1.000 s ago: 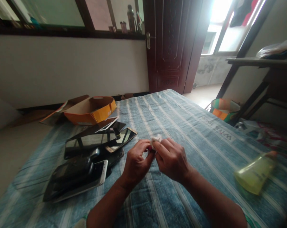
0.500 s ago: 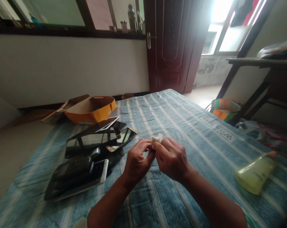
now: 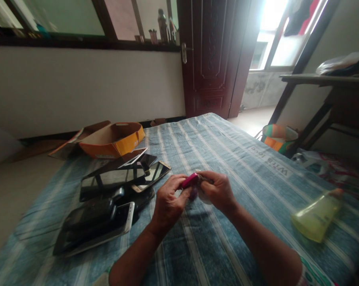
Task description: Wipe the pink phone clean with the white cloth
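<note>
Between the thumb and fingers of my left hand (image 3: 170, 200) is a small, bright pink object (image 3: 190, 181) with a rounded, glossy edge; its exact kind does not show. My right hand (image 3: 216, 190) is closed on a crumpled white cloth or tissue (image 3: 203, 195), right beside the pink object's end. Both hands are above the striped bed cover. Left of them lie a gold-edged phone (image 3: 152, 176), a white-edged phone (image 3: 128, 218), a large dark-screened device (image 3: 110, 180) and a black object (image 3: 88, 212) on top of the pile.
An open orange cardboard box (image 3: 114, 143) stands at the far left of the striped cover (image 3: 239, 174). A yellow translucent pouch-like item (image 3: 314, 218) lies at the right. Beyond the bed are a dark red door (image 3: 210, 59), a table (image 3: 325, 79) and a colourful bin (image 3: 279, 137).
The pink object, mostly hidden before, now shows between my hands. My right hand has turned and drawn slightly apart from the left, with the white cloth lower.
</note>
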`<state>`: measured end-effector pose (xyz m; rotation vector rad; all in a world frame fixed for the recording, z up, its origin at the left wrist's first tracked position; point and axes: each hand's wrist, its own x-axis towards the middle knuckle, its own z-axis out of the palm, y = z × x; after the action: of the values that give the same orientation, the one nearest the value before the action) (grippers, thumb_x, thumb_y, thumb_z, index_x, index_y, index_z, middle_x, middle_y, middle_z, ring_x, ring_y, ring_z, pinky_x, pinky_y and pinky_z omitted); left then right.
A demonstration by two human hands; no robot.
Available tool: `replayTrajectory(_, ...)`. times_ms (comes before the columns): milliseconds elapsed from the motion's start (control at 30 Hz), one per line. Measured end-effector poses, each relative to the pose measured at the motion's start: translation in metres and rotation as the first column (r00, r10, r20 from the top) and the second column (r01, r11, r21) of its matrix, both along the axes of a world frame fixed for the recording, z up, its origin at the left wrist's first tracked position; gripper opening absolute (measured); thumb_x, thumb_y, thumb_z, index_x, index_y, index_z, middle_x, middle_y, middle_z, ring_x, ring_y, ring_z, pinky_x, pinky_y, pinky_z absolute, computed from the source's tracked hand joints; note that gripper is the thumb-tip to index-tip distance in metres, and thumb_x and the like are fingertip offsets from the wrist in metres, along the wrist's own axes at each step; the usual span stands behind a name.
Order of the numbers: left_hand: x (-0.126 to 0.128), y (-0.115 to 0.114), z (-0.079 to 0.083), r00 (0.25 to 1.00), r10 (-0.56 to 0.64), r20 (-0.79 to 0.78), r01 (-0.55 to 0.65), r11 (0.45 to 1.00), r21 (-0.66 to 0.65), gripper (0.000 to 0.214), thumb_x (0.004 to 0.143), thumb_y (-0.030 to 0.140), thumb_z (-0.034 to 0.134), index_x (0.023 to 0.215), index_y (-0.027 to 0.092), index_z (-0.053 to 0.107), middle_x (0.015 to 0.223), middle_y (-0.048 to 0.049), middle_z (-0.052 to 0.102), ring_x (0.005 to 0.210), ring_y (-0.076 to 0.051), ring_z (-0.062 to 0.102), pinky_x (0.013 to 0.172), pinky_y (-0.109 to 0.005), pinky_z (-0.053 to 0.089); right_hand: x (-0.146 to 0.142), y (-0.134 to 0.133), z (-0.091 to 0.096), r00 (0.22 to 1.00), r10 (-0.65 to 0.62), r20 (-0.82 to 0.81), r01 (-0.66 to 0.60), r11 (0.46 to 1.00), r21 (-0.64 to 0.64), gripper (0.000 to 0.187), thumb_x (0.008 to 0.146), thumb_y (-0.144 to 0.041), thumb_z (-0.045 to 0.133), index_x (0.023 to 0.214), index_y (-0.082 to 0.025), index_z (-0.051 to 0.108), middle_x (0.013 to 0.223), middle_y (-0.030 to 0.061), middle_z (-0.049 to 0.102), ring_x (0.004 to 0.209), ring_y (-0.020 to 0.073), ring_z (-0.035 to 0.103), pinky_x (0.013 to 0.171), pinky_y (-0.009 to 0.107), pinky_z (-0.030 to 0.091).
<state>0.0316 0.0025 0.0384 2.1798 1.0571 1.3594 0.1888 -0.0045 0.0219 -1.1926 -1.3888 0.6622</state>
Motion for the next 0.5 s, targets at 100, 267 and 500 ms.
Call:
replayTrajectory(100, 0.002, 0.004, -0.008, 0.996, -0.047, 0.072, 0.051, 0.997, -0.055, 0.011, 0.08, 0.02, 0.065, 0.09, 0.017, 0.07, 0.096, -0.0059, 0.069, 0.09, -0.018, 0.066, 0.082, -0.028, 0.054, 0.002, -0.004, 0.005, 0.984, -0.09, 0.152, 0.066, 0.985, 0.157, 0.035, 0.072, -0.012, 0.049, 0.094, -0.018, 0.075, 0.079, 0.0029, 0.072, 0.071, 0.0156, 0.064, 0.068, 0.025, 0.049)
replayTrajectory(267, 0.001, 0.006, -0.012, 0.993, -0.068, 0.099, 0.08, 0.989, -0.122, 0.012, 0.079, 0.016, 0.064, 0.09, 0.017, 0.069, 0.098, -0.0057, 0.068, 0.09, -0.018, 0.066, 0.082, -0.027, 0.054, 0.001, -0.01, 0.008, 0.888, -0.197, 0.416, 0.044, 0.936, 0.349, 0.033, 0.075, -0.008, 0.046, 0.091, -0.017, 0.073, 0.069, 0.0024, 0.061, 0.061, 0.0126, 0.055, 0.061, 0.022, 0.043)
replayTrajectory(500, -0.026, -0.003, -0.008, 0.995, 0.006, -0.104, -0.026, 0.982, -0.188, 0.011, 0.077, 0.017, 0.064, 0.087, 0.017, 0.069, 0.089, -0.0033, 0.071, 0.081, -0.017, 0.067, 0.074, -0.026, 0.053, -0.014, -0.017, 0.002, 0.787, -0.094, 0.61, -0.105, 0.954, 0.281, 0.03, 0.075, -0.007, 0.047, 0.091, -0.018, 0.07, 0.07, 0.0023, 0.061, 0.067, 0.0147, 0.058, 0.063, 0.023, 0.043)
